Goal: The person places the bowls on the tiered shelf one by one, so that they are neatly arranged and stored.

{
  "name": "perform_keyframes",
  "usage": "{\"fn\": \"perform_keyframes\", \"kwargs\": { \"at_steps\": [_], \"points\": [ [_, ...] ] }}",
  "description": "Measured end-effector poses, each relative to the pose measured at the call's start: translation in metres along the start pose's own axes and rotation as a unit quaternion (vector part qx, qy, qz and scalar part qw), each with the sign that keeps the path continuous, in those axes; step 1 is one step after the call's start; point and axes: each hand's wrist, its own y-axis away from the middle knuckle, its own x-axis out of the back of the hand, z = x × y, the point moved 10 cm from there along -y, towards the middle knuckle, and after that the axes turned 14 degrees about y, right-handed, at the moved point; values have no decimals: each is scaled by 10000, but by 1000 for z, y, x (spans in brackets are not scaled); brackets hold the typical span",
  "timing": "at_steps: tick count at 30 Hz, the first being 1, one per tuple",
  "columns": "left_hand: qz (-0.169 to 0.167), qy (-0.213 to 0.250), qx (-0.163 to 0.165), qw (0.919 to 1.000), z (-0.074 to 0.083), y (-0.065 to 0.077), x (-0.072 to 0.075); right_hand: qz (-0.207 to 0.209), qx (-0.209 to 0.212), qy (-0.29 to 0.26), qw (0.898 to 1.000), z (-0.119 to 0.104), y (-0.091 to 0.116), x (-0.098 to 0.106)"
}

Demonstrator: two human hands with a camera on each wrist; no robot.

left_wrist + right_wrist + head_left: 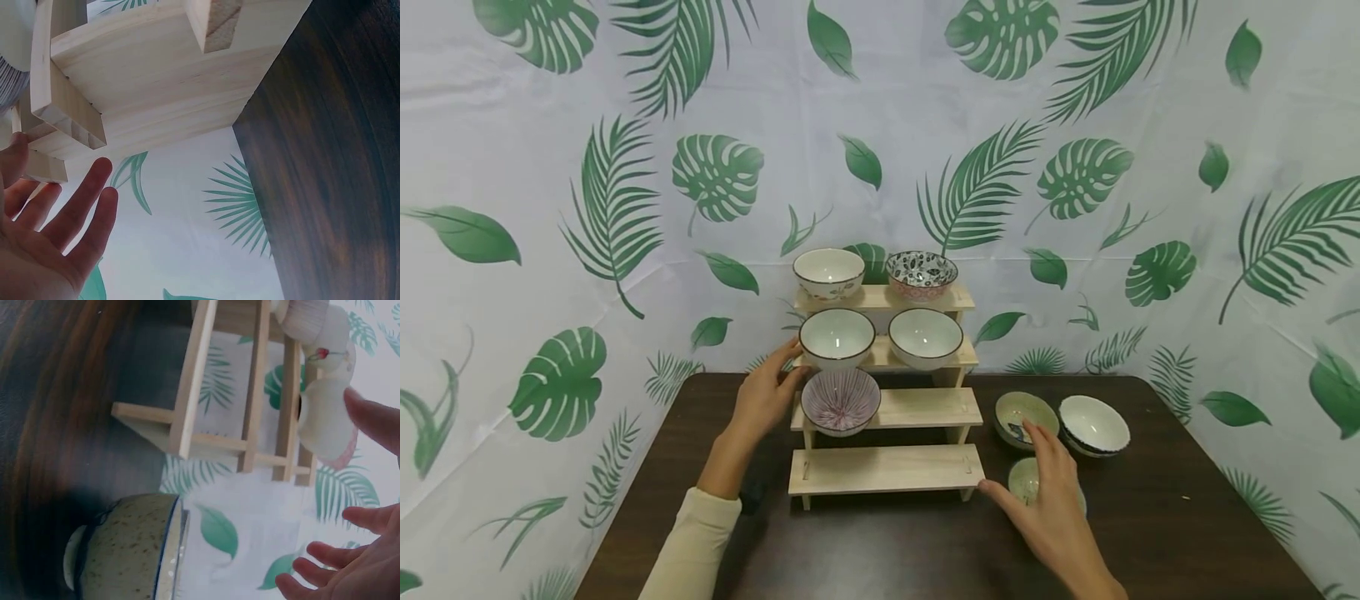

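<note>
A wooden stepped shelf stands on the dark table with several bowls on it. My left hand is at its left side, fingertips by the end of the second board from the top, beside a white bowl with a dark rim. In the left wrist view the fingers of the left hand are extended near the board ends; contact is unclear. My right hand, thumb and fingers spread, hovers over a small green bowl, partly hiding it. The right wrist view shows that hand holding nothing, above a speckled bowl.
A purple striped bowl sits on the third board, another white bowl on the second. The top board holds a floral bowl and a patterned bowl. Right of the shelf are a green bowl and stacked white bowls.
</note>
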Motion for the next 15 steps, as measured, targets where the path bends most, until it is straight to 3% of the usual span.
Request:
{"fn": "perform_keyframes", "kwargs": {
  "at_steps": [9, 15],
  "points": [
    [-37, 24, 104, 9999, -2, 1, -1, 330, 195, 216, 9990, 14, 4, -1],
    [-89, -1, 154, 9998, -4, 0, -2, 123, 19, 284, 9995, 29, 5, -9]
  ]
}}
